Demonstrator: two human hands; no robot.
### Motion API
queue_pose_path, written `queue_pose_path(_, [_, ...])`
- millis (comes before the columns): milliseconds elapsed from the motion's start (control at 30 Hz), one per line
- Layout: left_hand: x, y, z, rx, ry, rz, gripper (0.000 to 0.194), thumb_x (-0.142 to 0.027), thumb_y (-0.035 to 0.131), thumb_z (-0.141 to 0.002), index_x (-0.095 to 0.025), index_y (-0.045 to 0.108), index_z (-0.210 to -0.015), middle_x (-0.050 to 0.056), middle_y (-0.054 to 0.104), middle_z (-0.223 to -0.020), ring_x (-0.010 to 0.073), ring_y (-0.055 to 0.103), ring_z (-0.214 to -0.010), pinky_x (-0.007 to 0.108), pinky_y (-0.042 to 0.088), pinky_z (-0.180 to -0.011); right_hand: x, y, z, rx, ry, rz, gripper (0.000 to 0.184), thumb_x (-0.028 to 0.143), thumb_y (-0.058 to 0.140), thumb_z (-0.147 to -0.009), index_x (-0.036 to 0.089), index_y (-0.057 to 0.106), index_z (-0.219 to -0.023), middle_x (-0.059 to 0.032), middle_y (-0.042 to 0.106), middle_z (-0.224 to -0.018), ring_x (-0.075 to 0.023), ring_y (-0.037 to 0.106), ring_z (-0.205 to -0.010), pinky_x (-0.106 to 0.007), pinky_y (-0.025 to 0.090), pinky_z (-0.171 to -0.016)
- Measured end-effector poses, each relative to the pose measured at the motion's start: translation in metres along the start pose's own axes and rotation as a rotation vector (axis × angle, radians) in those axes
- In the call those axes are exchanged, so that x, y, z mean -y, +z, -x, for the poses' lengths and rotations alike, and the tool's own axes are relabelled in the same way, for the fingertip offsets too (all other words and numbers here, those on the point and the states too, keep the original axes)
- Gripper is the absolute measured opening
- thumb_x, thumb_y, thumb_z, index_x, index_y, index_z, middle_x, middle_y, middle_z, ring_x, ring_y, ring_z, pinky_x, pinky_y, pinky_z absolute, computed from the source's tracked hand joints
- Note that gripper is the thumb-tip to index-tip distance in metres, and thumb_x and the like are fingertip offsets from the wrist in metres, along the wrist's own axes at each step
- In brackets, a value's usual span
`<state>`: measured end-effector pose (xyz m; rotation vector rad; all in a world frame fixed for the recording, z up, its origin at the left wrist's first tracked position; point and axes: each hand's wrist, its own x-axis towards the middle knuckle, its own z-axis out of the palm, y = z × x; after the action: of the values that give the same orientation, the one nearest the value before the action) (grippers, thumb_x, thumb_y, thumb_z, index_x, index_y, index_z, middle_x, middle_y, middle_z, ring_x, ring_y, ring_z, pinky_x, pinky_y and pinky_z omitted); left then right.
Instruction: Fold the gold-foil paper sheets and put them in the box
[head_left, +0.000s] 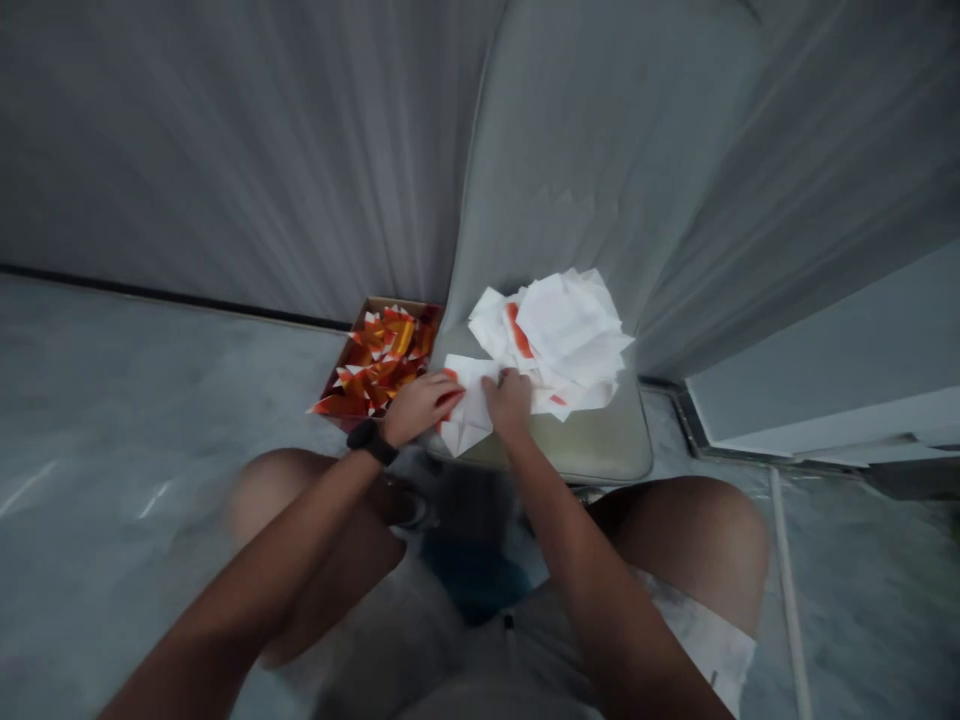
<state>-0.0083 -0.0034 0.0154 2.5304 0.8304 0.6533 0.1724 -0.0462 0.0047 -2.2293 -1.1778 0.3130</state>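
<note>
A creased white sheet of paper (474, 402) with orange-red patches lies at the front left of the chair seat. At its left side, my left hand (421, 405), with a dark watch on the wrist, has its fingers closed on the edge. My right hand (510, 400) pinches the sheet's right side, thumb and fingers together. Just beyond my right hand is a loose pile of white papers (574, 325), some showing orange-red printing. To the left, a shallow box (336, 378) holds many folded orange, red and white paper pieces (382, 350).
The grey chair (592, 130) has a tall backrest against pleated grey curtains (300, 160). My bare knees (686, 525) flank the seat front. A pale panel (832, 350) stands at the right above the grey floor (150, 400).
</note>
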Motion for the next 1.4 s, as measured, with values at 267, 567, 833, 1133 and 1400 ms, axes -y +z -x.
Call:
queue_pose_path(267, [0.024,0.014,-0.024,-0.091,-0.150,-0.041,0.017,-0.031,0.059,-0.098,-0.023,0.073,-0.105,0.006,0.071,-0.109,0.0231,0.065,-0.102,0.035,0.051,-0.090,-0.005,0.012,0.004,-0.041,-0.410,0.063,0.033,0.027,0.049,-0.102,0.016,0.075,-0.120,-0.0157,0.067,-0.114,-0.0279,0.058,-0.105,-0.041,0.045,-0.098])
queue_pose_path(567, [0.024,0.027,-0.028,-0.291,-0.519,-0.002,0.033,-0.033,0.073,-0.086,-0.020,0.066,-0.115,0.011,0.063,-0.115,0.0301,0.060,-0.116,0.042,0.048,-0.103,-0.018,0.014,0.001,-0.044,-0.586,0.109,0.035,0.029,0.046,-0.105,0.020,0.080,-0.111,-0.0140,0.071,-0.111,-0.0281,0.059,-0.102,-0.044,0.049,-0.096])
queue_pose_path(833, [0.016,0.034,-0.026,-0.353,-0.561,-0.030,0.027,-0.034,0.076,-0.085,-0.020,0.070,-0.107,0.011,0.064,-0.113,0.0311,0.059,-0.113,0.045,0.048,-0.100,-0.016,0.013,-0.003,-0.020,-0.572,0.109,0.033,0.027,0.049,-0.103,0.019,0.080,-0.111,-0.0147,0.069,-0.111,-0.0290,0.058,-0.104,-0.044,0.050,-0.097])
queue_pose_path(1133, [0.014,0.032,-0.011,-0.219,-0.166,-0.113,0.029,-0.021,0.058,-0.098,-0.028,0.075,-0.120,0.006,0.070,-0.117,0.0240,0.063,-0.108,0.039,0.050,-0.098,-0.010,0.004,-0.004,0.050,-0.594,0.184,0.031,0.028,0.050,-0.103,0.019,0.078,-0.113,-0.0150,0.068,-0.113,-0.0291,0.055,-0.105,-0.044,0.048,-0.096])
queue_pose_path(1400, [0.020,0.023,-0.023,-0.181,-0.236,0.061,0.021,-0.035,0.059,-0.099,-0.022,0.076,-0.096,0.006,0.070,-0.107,0.0211,0.065,-0.103,0.036,0.050,-0.098,-0.007,-0.005,-0.013,0.132,-0.546,0.169,0.029,0.029,0.051,-0.103,0.020,0.079,-0.105,-0.0125,0.070,-0.111,-0.0271,0.058,-0.105,-0.040,0.048,-0.095])
